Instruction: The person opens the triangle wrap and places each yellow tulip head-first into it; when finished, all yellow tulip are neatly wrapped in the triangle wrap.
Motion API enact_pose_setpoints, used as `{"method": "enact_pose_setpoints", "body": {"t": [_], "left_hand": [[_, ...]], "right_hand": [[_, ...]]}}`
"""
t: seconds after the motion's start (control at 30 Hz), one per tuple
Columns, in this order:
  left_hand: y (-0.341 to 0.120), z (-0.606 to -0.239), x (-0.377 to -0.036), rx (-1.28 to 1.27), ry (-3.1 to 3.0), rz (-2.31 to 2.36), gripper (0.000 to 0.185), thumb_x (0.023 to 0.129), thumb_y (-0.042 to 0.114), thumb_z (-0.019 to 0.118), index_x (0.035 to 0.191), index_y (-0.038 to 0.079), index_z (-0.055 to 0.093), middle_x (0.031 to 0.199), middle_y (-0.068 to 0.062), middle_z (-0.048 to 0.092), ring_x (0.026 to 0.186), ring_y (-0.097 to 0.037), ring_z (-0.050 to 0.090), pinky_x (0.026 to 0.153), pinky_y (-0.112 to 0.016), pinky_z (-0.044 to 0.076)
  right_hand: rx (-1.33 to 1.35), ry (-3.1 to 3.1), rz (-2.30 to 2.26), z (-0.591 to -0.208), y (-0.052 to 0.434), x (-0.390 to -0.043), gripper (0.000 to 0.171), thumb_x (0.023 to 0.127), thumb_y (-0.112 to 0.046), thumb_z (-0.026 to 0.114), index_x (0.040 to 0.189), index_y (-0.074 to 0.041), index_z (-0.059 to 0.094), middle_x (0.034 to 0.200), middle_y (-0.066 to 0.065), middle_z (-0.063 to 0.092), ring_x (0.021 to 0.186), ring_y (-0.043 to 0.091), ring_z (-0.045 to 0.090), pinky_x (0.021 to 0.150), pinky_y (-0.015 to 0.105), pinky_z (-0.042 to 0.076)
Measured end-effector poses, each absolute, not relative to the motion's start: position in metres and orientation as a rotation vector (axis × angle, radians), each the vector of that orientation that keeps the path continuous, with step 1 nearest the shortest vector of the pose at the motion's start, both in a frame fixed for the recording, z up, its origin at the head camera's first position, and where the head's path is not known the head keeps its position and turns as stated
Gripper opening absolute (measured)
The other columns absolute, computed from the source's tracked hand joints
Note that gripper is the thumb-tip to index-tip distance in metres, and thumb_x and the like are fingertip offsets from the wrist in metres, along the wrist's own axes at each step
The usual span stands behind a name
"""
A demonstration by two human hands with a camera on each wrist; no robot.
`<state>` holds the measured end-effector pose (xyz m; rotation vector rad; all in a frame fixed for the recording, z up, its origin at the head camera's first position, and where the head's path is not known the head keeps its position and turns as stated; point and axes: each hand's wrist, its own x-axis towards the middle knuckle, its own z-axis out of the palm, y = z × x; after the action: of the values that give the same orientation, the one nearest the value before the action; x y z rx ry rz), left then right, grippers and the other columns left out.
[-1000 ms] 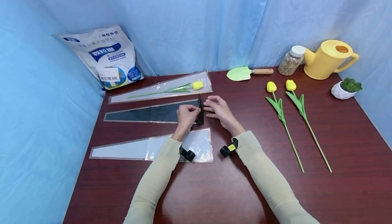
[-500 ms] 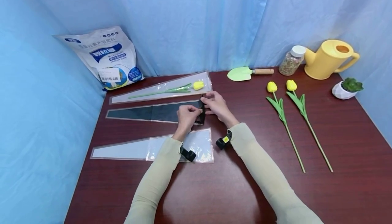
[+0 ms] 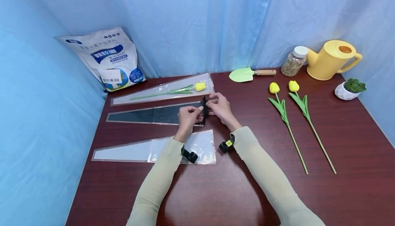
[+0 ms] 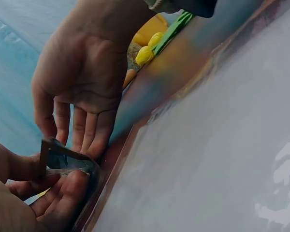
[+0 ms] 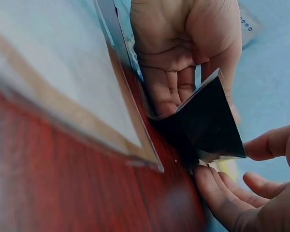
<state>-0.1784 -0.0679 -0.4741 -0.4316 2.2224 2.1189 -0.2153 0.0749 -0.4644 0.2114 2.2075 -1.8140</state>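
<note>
A long, tapered black plastic flower sleeve lies flat on the dark red wooden table, between two clear sleeves. Its wide end is lifted upright, mouth parted.

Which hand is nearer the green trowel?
Right. The right hand is at the black sleeve's open end, below-left of the green trowel; the left hand sits farther left, also on the sleeve.

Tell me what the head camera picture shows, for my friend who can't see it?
Two hands, the left hand and right hand, pinch open the wide end of a long dark tapered plastic flower sleeve on a reddish-brown wooden table. Two loose yellow tulips lie to the right, near a yellow watering can.
</note>
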Motion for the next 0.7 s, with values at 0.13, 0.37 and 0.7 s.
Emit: {"method": "enact_pose_setpoints", "body": {"t": [0.13, 0.37, 0.7], "left_hand": [[-0.067, -0.473, -0.18, -0.458, 2.084, 2.203, 0.023, 0.092, 0.008, 0.066, 0.089, -0.014, 0.071, 0.064, -0.005, 0.066, 0.051, -0.009, 0.066, 0.051, -0.022, 0.058], [-0.07, -0.468, -0.181, -0.479, 2.048, 2.201, 0.018, 0.088, 0.0, 0.06, 0.094, -0.014, 0.07, 0.062, -0.005, 0.065, 0.05, -0.011, 0.064, 0.049, -0.024, 0.058], [-0.074, -0.466, -0.187, -0.433, 2.176, 2.034, 0.013, 0.088, 0.002, 0.064, 0.094, -0.006, 0.072, 0.065, -0.006, 0.064, 0.045, -0.013, 0.061, 0.045, -0.029, 0.057]], "right_hand": [[0.187, 2.24, -1.798, -0.466, 0.083, -0.209, 0.036, 0.094, -0.009, 0.061, 0.129, -0.004, 0.054, 0.112, 0.019, 0.069, 0.086, 0.022, 0.073, 0.068, 0.031, 0.064], [0.132, 2.255, -1.754, -0.471, 0.095, -0.205, 0.024, 0.091, -0.006, 0.066, 0.113, -0.001, 0.058, 0.072, 0.004, 0.067, 0.057, 0.011, 0.065, 0.052, 0.029, 0.059], [0.077, 2.422, -1.549, -0.469, 0.104, -0.21, 0.012, 0.089, -0.007, 0.069, 0.1, -0.002, 0.066, 0.078, 0.011, 0.073, 0.053, 0.011, 0.065, 0.053, 0.03, 0.06]]}}
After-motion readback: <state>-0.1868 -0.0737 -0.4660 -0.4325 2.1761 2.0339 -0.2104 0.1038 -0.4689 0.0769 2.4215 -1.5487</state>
